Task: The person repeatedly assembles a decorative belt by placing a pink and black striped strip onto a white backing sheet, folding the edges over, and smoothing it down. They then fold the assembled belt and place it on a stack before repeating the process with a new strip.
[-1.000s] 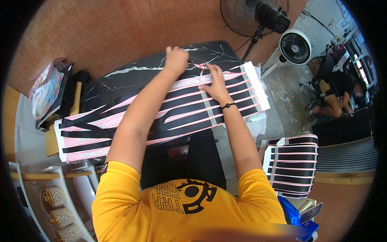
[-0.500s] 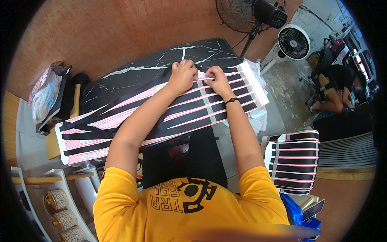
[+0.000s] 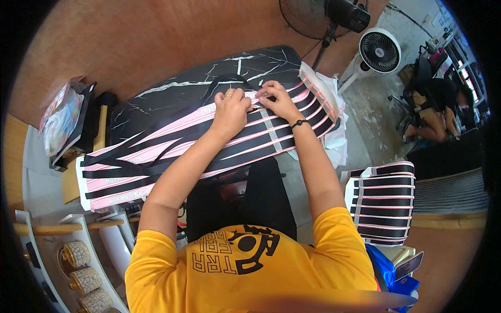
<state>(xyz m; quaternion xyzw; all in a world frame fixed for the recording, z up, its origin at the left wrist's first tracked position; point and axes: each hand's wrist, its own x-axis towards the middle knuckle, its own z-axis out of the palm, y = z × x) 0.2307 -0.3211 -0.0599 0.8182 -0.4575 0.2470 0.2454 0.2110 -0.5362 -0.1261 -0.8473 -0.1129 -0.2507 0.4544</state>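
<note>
With left hand and right hand curled over striped sheet, cannot tell grip; seemingly partway, with black ribbons loose

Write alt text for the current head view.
The left hand and right hand of a person in a yellow shirt work close together, fingers bent, over a pink sheet striped with black strips, on a black, white-veined table. Beyond to the right stand a white fan and a dark fan.
</note>
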